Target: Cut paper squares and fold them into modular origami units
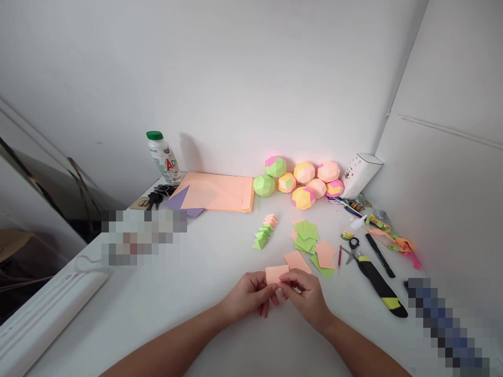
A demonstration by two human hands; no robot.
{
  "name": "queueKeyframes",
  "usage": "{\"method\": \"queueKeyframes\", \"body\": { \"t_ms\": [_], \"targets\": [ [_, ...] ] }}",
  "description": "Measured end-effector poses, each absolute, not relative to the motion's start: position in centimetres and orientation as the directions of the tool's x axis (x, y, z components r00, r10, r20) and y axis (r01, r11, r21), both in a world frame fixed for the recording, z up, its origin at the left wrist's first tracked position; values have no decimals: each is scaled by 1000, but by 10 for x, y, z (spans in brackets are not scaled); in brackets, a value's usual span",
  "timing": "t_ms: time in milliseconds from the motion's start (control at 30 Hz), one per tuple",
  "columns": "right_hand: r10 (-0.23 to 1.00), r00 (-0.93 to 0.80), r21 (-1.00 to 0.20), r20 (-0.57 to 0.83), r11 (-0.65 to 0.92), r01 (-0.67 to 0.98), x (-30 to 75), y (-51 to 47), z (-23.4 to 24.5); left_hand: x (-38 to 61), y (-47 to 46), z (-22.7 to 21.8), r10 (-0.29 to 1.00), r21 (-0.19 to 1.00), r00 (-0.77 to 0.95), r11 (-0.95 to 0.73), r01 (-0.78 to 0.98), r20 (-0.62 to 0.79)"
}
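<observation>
Between my left hand [251, 296] and my right hand [306, 296] is a small peach paper piece [276, 274], raised a little over the table. Both hands pinch it by its lower part, thumbs towards me. Just beyond my right hand lie loose peach paper squares [326, 254] and green paper squares [306, 230], partly overlapping. A slanting row of small folded paper pieces, green ones [260, 242] nearer and peach ones [271, 218] farther, stands past my hands.
Several paper balls [303, 198] sit by the wall. Peach sheets [216, 191] and a white bottle [164, 159] stand back left. To the right lie scissors [353, 245], a cutter knife [381, 285], a black pen [380, 255] and a white box [359, 175].
</observation>
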State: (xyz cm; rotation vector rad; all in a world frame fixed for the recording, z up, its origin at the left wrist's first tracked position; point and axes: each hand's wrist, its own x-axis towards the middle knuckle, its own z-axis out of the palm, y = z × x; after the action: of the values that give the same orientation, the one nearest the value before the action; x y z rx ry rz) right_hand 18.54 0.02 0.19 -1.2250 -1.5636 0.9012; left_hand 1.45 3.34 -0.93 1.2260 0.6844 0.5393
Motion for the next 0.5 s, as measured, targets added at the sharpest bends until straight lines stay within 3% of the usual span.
{"method": "queueKeyframes", "body": {
  "t_ms": [500],
  "targets": [
    [973,-66,-929,222,232,287,187,0,-3,15,33,-12,702,972,686,233,31,-190]
  ]
}}
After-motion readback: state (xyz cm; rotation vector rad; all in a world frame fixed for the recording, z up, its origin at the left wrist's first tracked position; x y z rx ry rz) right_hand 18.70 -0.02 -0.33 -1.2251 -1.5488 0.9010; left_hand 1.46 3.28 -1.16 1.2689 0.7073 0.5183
